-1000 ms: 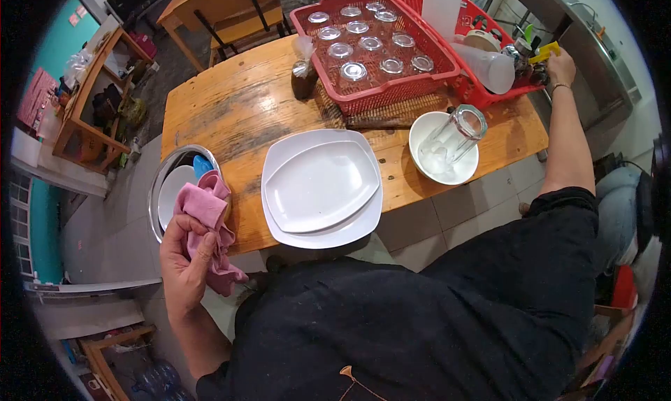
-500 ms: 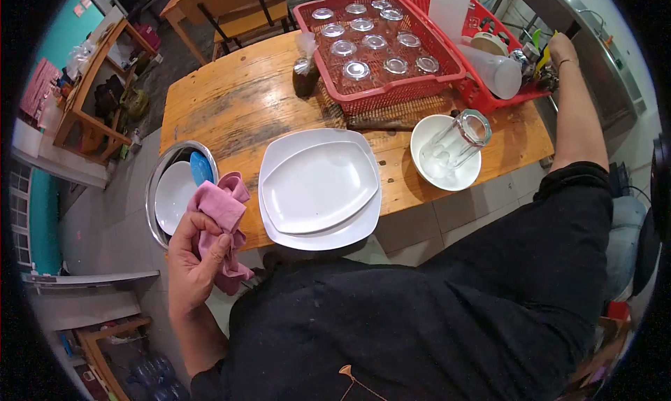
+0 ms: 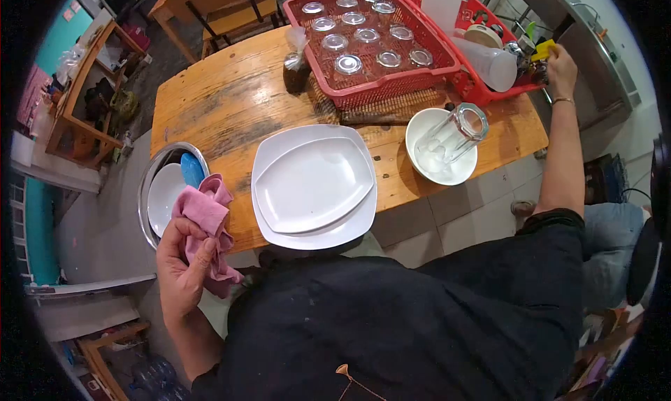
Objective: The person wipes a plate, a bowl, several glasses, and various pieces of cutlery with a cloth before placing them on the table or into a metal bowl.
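A crumpled pink cloth (image 3: 203,212) is gripped in my left hand (image 3: 183,261), beside the metal basin (image 3: 145,191) at the table's left edge. In that basin lie a white bowl (image 3: 164,195) and a blue object (image 3: 191,169). My right hand (image 3: 561,72) reaches to the right end of the red basket (image 3: 482,97), its fingers closed on a flat yellow item (image 3: 544,50) whose kind I cannot make out. Two stacked white plates (image 3: 314,184) lie before me. To their right, a clear glass mug (image 3: 454,135) leans in a white bowl (image 3: 435,174).
Several upturned glasses (image 3: 348,64) fill a red crate (image 3: 391,83) at the back of the wooden table (image 3: 210,100). A tied bag with dark contents (image 3: 296,72) stands beside it. Clear plastic containers (image 3: 493,65) lie in the basket. A metal sink counter (image 3: 594,58) is at right.
My right hand has drawn slightly toward me, with the yellow item now showing at its fingertips. My left hand still grips the cloth. The whole view has shifted a little.
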Demonstrator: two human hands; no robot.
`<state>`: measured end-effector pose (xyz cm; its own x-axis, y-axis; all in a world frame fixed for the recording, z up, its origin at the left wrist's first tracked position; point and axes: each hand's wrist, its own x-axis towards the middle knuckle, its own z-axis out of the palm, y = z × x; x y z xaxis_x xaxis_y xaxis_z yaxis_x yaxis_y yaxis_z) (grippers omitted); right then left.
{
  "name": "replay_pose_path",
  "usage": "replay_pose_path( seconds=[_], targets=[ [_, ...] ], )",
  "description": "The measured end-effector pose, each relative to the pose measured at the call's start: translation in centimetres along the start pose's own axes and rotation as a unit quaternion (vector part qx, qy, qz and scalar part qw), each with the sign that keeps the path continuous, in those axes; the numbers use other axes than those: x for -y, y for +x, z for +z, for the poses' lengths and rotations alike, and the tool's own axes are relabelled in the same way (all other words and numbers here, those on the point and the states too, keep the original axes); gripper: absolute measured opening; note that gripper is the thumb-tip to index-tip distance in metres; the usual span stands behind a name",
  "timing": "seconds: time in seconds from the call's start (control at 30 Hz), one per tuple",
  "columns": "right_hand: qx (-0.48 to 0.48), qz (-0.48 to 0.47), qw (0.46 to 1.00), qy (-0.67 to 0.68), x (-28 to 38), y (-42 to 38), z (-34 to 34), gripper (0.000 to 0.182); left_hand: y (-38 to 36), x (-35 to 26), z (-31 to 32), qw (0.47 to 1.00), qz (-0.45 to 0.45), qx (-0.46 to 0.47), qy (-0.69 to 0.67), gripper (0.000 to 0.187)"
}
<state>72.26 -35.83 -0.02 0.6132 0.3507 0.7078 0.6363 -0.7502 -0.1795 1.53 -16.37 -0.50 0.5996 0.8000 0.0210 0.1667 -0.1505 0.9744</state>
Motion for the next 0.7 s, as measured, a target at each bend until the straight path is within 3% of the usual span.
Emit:
replay_pose_path(
  seconds=[0.1,0.2,0.33,0.7],
  targets=[
    [0.009,0.042,0.999,0.023,-0.4,-1.1,0.6,0.030,-0.1,-0.2,0.3,1.000,0.000,-0.013,0.001,0.011],
    [0.039,0.023,0.999,0.007,0.4,-0.1,-1.2,0.030,-0.3,-0.3,1.0,1.000,-0.003,-0.025,0.008,0.012],
    [0.051,0.033,0.994,-0.087,3.2,0.6,-4.4,0.032,-0.8,0.0,0.9,0.999,0.010,-0.042,0.009,0.013],
    [0.051,0.022,0.998,0.013,-1.8,-2.0,0.6,0.028,-1.3,0.3,-0.2,1.000,-0.002,-0.027,0.016,0.012]
  ],
)
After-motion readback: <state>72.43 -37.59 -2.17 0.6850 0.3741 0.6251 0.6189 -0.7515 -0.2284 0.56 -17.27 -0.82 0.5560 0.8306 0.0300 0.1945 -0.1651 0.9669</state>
